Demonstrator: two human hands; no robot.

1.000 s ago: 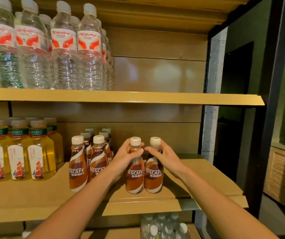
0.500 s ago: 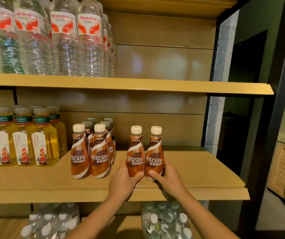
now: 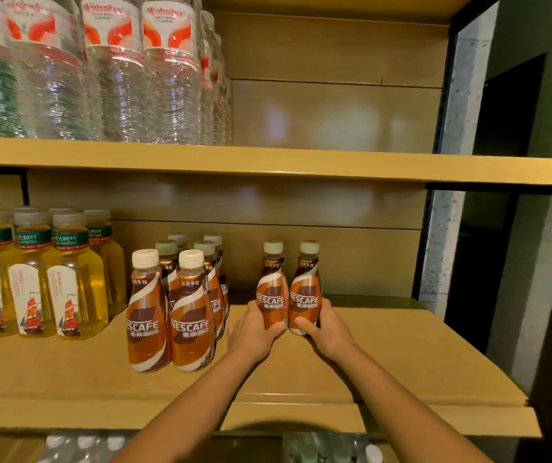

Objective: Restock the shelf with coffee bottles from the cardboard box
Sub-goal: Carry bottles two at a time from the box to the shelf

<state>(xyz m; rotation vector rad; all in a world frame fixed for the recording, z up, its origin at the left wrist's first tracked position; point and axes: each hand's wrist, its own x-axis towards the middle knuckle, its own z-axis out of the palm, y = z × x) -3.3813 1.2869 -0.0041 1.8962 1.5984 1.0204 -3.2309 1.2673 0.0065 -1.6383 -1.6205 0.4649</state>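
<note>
Coffee bottles (image 3: 288,289) upright on shelf (image 3: 401,355); one per hand

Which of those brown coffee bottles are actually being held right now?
The two standing apart right of the group: left hand grips one coffee bottle, right hand the other.

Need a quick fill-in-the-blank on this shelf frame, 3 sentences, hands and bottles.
1. The left hand and the right hand each grip one Nescafe coffee bottle near its ____.
2. The two held bottles stand ____ on the middle shelf, side by side.
3. The yellow tea bottles stand to the ____ of the stocked Nescafe group.

Missing words: base; upright; left
</note>
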